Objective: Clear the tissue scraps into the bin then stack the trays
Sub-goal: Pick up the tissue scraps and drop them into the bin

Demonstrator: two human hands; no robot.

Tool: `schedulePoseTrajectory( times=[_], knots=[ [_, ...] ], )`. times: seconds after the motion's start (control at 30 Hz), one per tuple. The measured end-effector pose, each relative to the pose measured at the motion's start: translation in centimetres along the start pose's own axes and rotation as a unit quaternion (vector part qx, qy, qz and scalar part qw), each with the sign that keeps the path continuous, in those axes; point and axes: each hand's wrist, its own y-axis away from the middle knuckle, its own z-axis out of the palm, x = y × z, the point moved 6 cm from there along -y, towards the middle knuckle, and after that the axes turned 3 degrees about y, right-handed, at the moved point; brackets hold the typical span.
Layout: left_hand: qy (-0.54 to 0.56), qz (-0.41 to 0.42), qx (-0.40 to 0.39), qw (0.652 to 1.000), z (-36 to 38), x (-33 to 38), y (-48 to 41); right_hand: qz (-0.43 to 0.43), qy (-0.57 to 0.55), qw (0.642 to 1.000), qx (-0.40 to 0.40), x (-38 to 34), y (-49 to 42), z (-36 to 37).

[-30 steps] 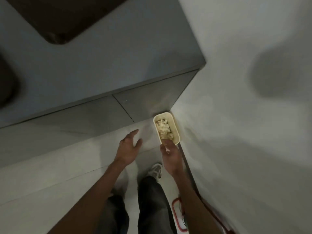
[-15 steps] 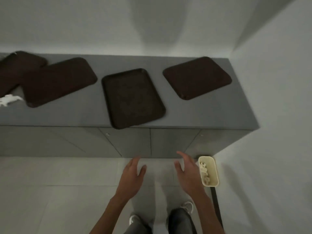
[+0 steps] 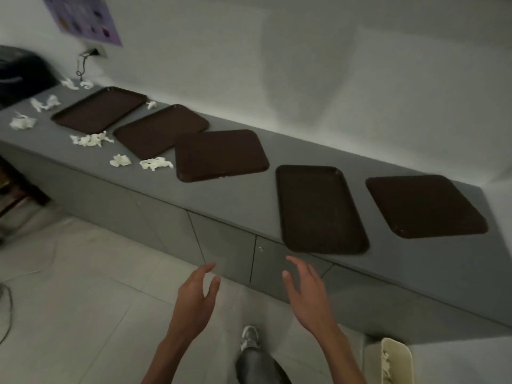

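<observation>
Both bare forearms reach forward from the near edge, side by side and apart. The left hand (image 3: 195,297) is held out with its fingers loosely spread and slightly bent, thumb to the right, holding nothing. The right hand (image 3: 309,296) mirrors it, fingers relaxed and parted, palm turned inward, also empty.

**Colour rundown**

Counter (image 3: 291,151): flat mid grey, no pattern. Five trays (image 3: 318,209): uniform dark brown. Tissue scraps (image 3: 91,139) at the counter's left end: white. Bin (image 3: 399,356): cream. Wall poster (image 3: 83,18): purple with darker blotches. Floor (image 3: 83,286): pale grey tiles. Appliance (image 3: 19,73) at the far-left corner: black.
</observation>
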Motion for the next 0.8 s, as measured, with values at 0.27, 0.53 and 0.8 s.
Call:
schedulePoseTrajectory(
  times=[0.27,0.53,0.8],
  knots=[
    [0.004,-0.008,0.049,0.999,-6.8,-4.7,-12.2,-0.052,0.0,0.999,-0.014,-6.1,-13.7,8.6],
    [-0.038,-0.021,0.075,0.996,-15.2,-7.9,-26.3,-0.08,0.001,0.994,-0.074,-16.1,-27.3,16.7],
    [-0.077,-0.015,0.066,0.995,-20.7,-11.4,-37.8,-0.114,0.037,0.987,-0.104,-25.2,-37.3,23.8]
  ],
)
